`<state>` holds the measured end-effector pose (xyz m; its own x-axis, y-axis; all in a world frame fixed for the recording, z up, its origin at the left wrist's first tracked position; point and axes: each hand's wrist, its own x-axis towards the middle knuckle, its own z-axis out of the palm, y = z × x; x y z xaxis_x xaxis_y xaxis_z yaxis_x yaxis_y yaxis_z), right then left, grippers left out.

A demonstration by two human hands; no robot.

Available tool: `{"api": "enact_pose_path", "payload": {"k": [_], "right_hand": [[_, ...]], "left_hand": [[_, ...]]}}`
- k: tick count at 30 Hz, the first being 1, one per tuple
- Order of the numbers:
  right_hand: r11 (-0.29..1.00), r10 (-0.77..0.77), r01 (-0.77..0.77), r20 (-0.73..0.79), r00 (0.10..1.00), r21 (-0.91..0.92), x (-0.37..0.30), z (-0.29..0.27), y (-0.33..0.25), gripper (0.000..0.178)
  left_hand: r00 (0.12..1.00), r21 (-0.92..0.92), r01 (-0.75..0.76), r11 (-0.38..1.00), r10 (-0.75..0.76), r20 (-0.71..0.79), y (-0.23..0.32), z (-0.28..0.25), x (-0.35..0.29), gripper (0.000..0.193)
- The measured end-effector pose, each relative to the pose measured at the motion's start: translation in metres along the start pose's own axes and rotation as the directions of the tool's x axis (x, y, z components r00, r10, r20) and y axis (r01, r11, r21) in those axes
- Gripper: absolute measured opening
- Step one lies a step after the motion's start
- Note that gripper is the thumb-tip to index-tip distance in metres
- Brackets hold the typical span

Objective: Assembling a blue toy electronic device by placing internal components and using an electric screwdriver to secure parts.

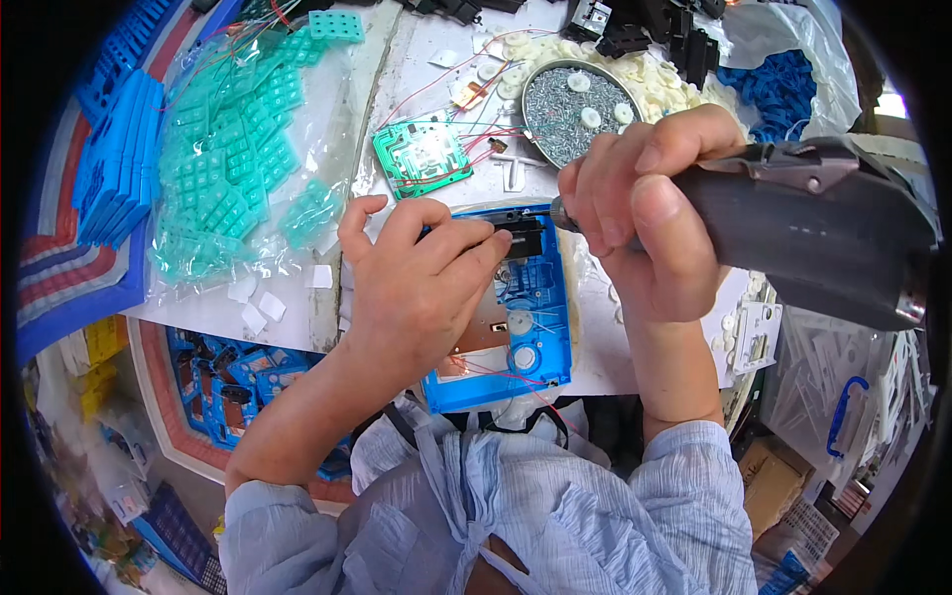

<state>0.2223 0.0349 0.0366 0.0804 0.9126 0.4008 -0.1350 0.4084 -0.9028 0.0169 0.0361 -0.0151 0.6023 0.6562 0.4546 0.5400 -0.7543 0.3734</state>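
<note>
An open blue plastic casing (557,315) lies in front of me, with a brown board, white round parts and thin red wires inside. My left hand (416,288) reaches over its left side, the fingertips pressing a black plastic part (526,243) near the casing's far edge. A dark electric screwdriver (803,223) lies nearly level in my right hand (659,203), whose fingers wrap round its front end. Its tip (557,211) meets the casing's far right corner, beside the black part. Whether a screw is at the tip cannot be made out.
Beyond the casing lie a wired green circuit board (424,157) and a round dish (571,62) of small screws. Green button pads (233,139) and stacked blue panels (121,159) are at left. White discs (664,94), black parts (684,45) and a bag of blue pieces (778,94) sit far right.
</note>
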Motion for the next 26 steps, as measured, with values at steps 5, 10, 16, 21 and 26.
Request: {"api": "enact_pose_path", "payload": {"k": [5,10,16,21,26], "right_hand": [[0.965,-0.076,0.114,0.161,0.984,-0.237,0.007,0.003,0.009,0.024],[0.986,-0.064,0.079,0.102,0.993,-0.148,0.004,0.016,0.013,0.028],[0.996,-0.047,0.054,0.09,0.995,-0.077,0.002,0.014,0.018,0.024],[1.0,0.019,-0.021,0.136,0.991,0.011,0.019,-0.011,-0.008,0.038],[0.938,-0.071,-0.03,0.276,0.958,0.345,0.06,-0.085,-0.047,0.107]], "left_hand": [[1.0,-0.029,-0.001,1.0,0.001,-0.002,0.001,-0.002,0.002,0.024],[1.0,-0.008,-0.021,1.0,0.02,-0.014,0.0,0.0,0.0,0.021],[0.999,-0.061,-0.039,0.997,0.039,-0.001,-0.003,0.004,0.002,0.031],[0.986,-0.131,0.056,0.99,-0.035,0.161,-0.006,-0.003,0.019,0.057],[0.99,-0.311,0.074,0.948,-0.032,0.137,-0.004,-0.054,0.018,0.058]]}}
